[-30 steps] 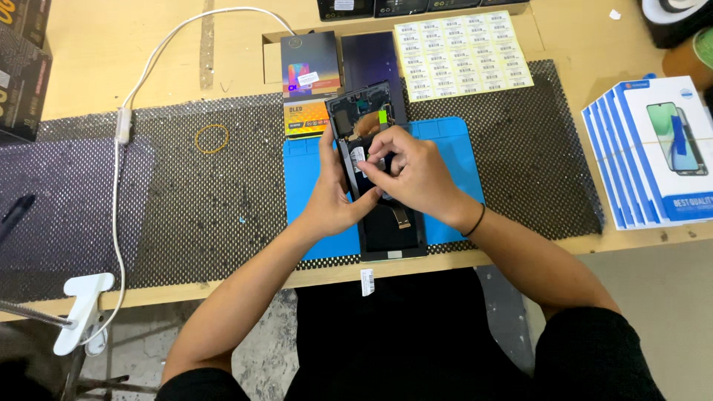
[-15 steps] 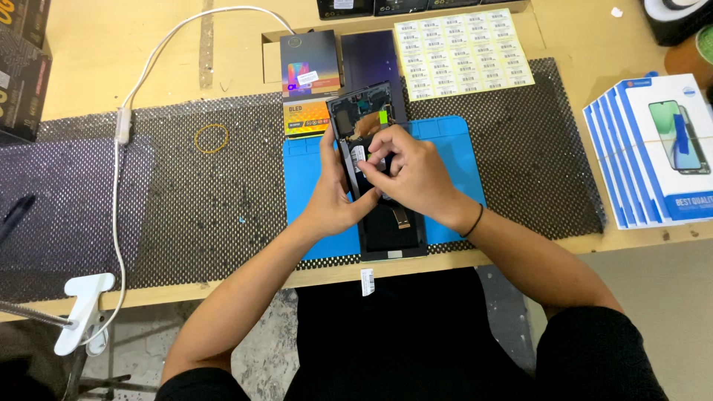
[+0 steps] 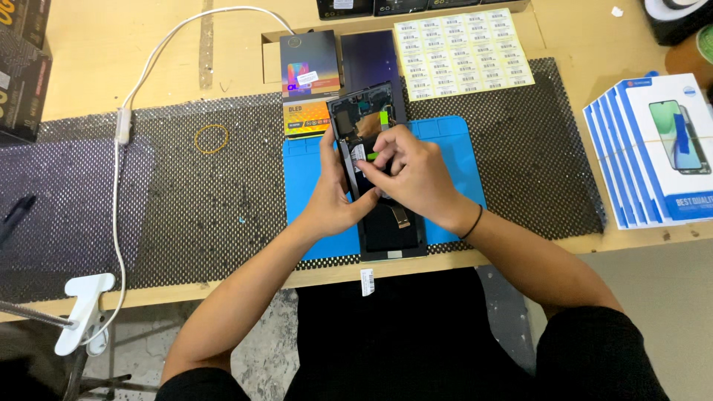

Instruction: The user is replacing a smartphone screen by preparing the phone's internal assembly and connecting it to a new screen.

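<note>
Phone screen assembly (image 3: 386, 223) steadied by left hand (image 3: 330, 200); small label (image 3: 359, 152) pinched in right hand (image 3: 412, 174) fingers, best pressed flat

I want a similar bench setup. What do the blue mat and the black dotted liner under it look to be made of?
Blue mat: probably silicone or rubber, matte, with moulded ridges. Black liner: looks like soft foam or rubber mesh, an open grid of holes, likely non-slip.
</note>
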